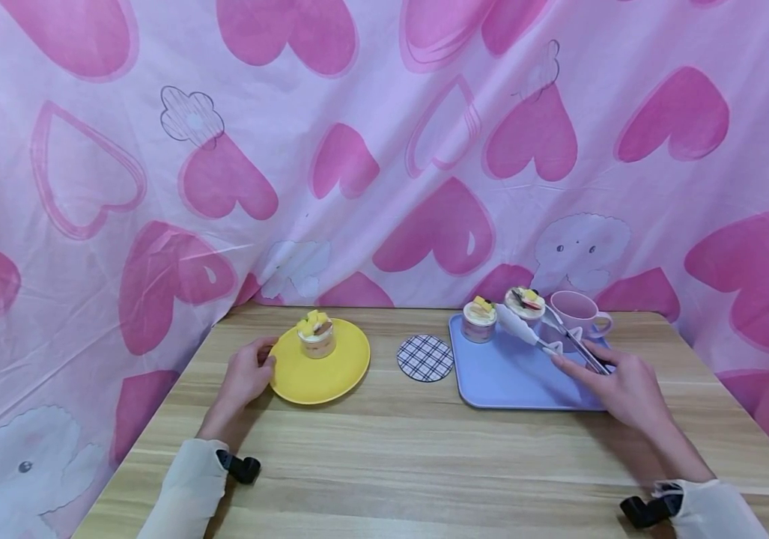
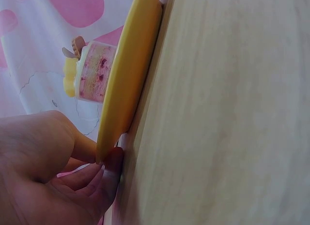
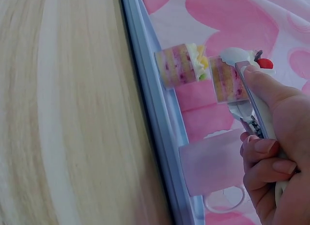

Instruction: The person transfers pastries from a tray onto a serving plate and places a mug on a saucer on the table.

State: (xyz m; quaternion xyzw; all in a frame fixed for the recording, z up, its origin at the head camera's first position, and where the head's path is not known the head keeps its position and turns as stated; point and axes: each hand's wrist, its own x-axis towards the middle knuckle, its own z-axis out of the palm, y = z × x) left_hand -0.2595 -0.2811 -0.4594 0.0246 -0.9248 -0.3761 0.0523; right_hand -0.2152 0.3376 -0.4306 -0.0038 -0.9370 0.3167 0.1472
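My left hand [image 1: 247, 374] pinches the near-left rim of a yellow plate [image 1: 317, 382], thumb above and fingers under the edge in the left wrist view. On that plate stands a clear dessert cup [image 1: 317, 346] of layered cake with yellow fruit on top. With my right hand [image 1: 627, 385] I grip tongs [image 1: 582, 346], whose tips close around a second dessert cup [image 3: 227, 80] with a red fruit topping. That cup hangs over the blue tray [image 1: 526, 385], its base higher than the third dessert cup [image 1: 478, 322] on the tray's left side.
A pink mug [image 1: 573, 308] stands at the tray's back right, partly behind the tongs. Between plate and tray lies a round checked coaster [image 1: 424, 358]. A pink heart-print curtain [image 1: 384, 150] hangs behind the wooden table [image 1: 371, 457].
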